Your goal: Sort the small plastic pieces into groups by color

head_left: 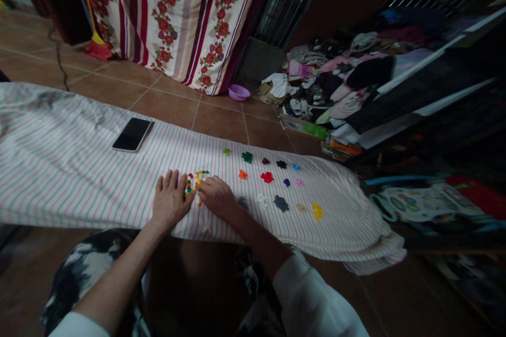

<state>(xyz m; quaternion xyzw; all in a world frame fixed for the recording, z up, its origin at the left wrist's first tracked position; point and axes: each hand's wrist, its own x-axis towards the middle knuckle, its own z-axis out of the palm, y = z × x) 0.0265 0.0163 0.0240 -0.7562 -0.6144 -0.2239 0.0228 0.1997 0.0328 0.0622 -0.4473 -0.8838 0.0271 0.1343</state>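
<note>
My left hand (pixel 171 197) lies flat on the striped cloth, fingers stretched forward and thumb out to the right. Its thumb side borders a small patch of mixed coloured pieces (pixel 201 175) in yellow, orange, red and green. On the other side of that patch, my right hand (pixel 216 196) is closed, thumb and fingertips pinched down at the pieces. Whatever the pinch holds is too small and covered to make out. Right of it lie small piles sorted by colour, among them a red pile (pixel 267 177), an orange pile (pixel 242 174) and a dark grey pile (pixel 281 203).
A phone (pixel 133 134) rests on the striped cloth (pixel 79 168) to the left. Beyond it are a floral curtain (pixel 169 16), a broom (pixel 98 47) and a purple basin (pixel 239 92) on the tiled floor. Heaped clothes (pixel 336 73) and a shelf are at the right.
</note>
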